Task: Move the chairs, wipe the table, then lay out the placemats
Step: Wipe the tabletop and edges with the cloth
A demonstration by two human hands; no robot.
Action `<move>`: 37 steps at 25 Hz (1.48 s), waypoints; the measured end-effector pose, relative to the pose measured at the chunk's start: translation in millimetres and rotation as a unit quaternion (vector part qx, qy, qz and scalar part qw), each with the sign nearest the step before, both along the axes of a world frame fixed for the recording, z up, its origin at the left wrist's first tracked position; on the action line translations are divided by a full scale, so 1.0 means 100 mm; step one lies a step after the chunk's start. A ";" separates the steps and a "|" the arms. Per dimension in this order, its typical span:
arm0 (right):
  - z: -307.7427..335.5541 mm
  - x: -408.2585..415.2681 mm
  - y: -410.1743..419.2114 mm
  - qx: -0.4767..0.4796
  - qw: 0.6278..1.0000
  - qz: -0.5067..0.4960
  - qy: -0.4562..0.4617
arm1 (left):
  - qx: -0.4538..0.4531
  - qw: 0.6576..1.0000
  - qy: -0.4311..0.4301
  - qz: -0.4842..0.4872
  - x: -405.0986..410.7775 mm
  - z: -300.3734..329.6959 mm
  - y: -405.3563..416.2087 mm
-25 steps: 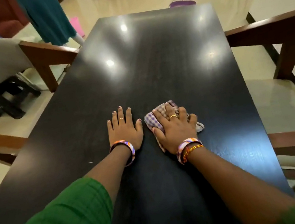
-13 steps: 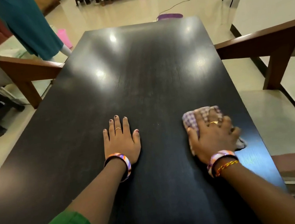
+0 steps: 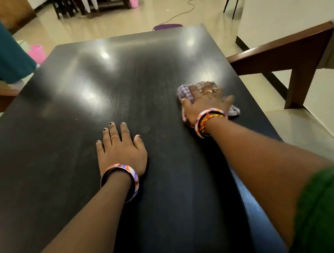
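Your left hand [image 3: 120, 149] is lying flat on the glossy dark desk [image 3: 62, 153]; your right hand [image 3: 205, 101] is pressing a checked cloth [image 3: 185, 94] near its right edge. Chairs [image 3: 289, 59] are flanking it on shiny tile floor [image 3: 125, 22].

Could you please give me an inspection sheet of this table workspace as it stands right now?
Surface: dark table, glossy, light glare at the far end.
Job's things: checked cloth near the right edge; no placemats seen.
Clutter: nothing seen on the tabletop.
Hands: left hand flat on the table; right hand presses on the cloth, blurred.
Cables: one cable across the floor beyond.
Surroundings: wooden chair at right, pink bin far off, people standing.
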State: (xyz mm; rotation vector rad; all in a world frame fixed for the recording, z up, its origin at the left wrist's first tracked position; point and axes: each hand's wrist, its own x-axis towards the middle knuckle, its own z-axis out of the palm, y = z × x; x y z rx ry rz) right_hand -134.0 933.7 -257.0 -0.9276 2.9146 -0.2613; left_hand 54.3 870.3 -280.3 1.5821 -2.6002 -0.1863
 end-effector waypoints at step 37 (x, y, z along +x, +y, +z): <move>0.14 2.78 5.47 0.034 0.954 0.293 -0.059 | 0.055 0.989 -0.045 -0.128 1.80 0.24 4.77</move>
